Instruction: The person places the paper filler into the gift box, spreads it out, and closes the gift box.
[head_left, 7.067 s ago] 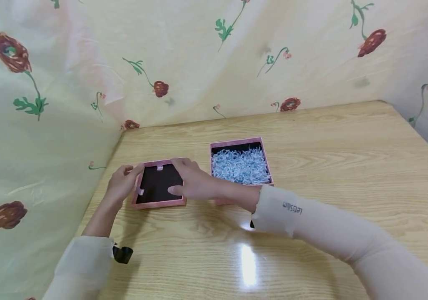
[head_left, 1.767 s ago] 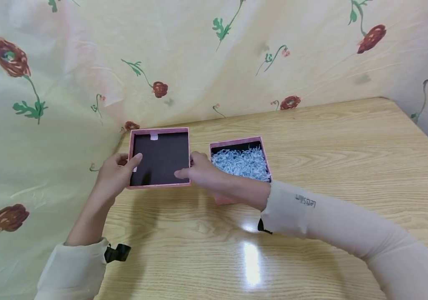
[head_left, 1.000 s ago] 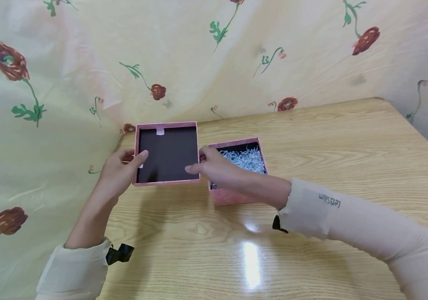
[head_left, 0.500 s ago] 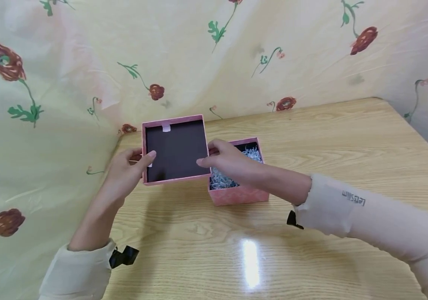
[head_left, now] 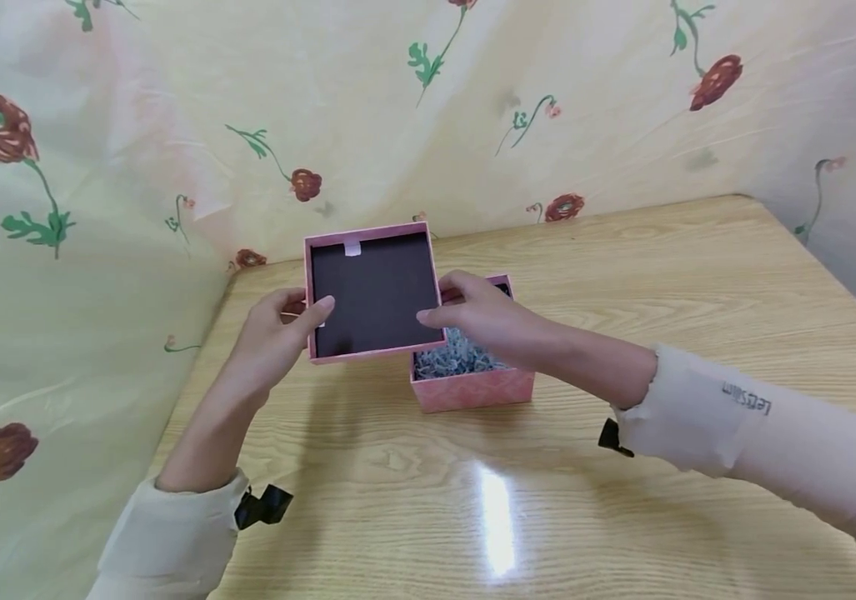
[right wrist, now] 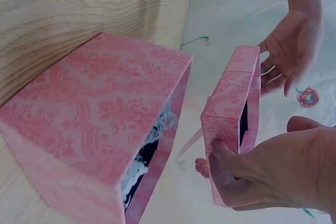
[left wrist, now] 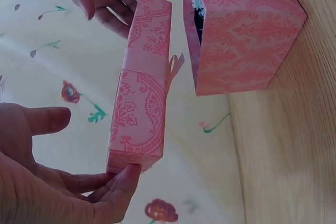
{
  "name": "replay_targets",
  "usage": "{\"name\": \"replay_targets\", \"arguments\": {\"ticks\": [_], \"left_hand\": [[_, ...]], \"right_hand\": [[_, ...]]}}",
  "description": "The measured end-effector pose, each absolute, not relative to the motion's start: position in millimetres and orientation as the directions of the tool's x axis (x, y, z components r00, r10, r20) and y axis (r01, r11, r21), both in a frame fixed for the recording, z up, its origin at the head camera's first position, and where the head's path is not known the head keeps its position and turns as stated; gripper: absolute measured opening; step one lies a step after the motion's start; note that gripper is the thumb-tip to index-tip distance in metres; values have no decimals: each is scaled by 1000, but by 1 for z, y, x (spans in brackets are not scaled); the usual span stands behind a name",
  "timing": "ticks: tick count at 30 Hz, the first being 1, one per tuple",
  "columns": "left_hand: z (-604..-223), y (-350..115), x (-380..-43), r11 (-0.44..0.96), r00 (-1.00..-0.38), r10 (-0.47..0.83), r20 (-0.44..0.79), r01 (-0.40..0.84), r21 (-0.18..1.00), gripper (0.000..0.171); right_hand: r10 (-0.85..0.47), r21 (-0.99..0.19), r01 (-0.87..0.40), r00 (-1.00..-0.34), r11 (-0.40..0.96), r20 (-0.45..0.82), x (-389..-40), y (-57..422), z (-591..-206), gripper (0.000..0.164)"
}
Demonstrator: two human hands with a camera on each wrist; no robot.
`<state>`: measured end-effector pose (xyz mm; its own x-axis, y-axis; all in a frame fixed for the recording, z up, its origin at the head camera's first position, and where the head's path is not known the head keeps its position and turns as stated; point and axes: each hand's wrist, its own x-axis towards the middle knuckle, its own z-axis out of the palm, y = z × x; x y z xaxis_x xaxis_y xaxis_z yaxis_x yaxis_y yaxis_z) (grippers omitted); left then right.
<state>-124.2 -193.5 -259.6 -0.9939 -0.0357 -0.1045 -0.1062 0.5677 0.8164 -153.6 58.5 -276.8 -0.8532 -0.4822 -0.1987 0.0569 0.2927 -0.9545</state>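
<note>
A pink patterned box lid (head_left: 375, 292) is held up off the table, its black inside facing me and a pale tab (head_left: 352, 248) at the top edge. My left hand (head_left: 270, 337) grips its left side, thumb over the rim. On the right side, my right hand (head_left: 491, 321) holds it the same way. In the left wrist view a pink ribbon band (left wrist: 144, 61) wraps the lid, with a loose ribbon end (left wrist: 177, 67) behind. Below and partly behind the lid and right hand stands the pink box (head_left: 473, 392), filled with pale blue shredded paper (head_left: 453, 354).
The wooden table (head_left: 397, 500) carries the box and reflects a bright strip of light near its front. A flower-printed cloth (head_left: 367, 100) hangs behind and along the left. Dark wrist-worn pieces (head_left: 264, 506) sit at both cuffs.
Both hands have lifted the lid off the table and carried it up and rightward, where it now overlaps the box's left part. The box has stayed in place.
</note>
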Motion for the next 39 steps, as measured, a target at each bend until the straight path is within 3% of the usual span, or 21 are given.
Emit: {"name": "replay_targets", "arguments": {"ticks": [12, 20, 28, 33, 39], "left_hand": [[-265, -163, -136, 526, -997, 39, -73, -42, 850, 57], [-268, -139, -138, 481, -995, 79, -62, -16, 876, 62], [-270, -130, -138, 401, -996, 71, -58, -25, 916, 59], [-270, -129, -137, 328, -998, 39, -48, -33, 944, 53], [-272, -129, -138, 204, -999, -10, -36, -37, 978, 44]], "right_hand": [[-452, -942, 26, -873, 334, -184, -154, 99, -270, 53], [-400, -926, 7, -901, 377, -169, -149, 126, -261, 56], [-353, -963, 46, -925, 265, -141, -151, 131, -265, 51], [-319, -980, 60, -940, 190, -120, -153, 129, -266, 40], [-333, -997, 81, -940, 2, -77, -154, 128, -267, 27]]}}
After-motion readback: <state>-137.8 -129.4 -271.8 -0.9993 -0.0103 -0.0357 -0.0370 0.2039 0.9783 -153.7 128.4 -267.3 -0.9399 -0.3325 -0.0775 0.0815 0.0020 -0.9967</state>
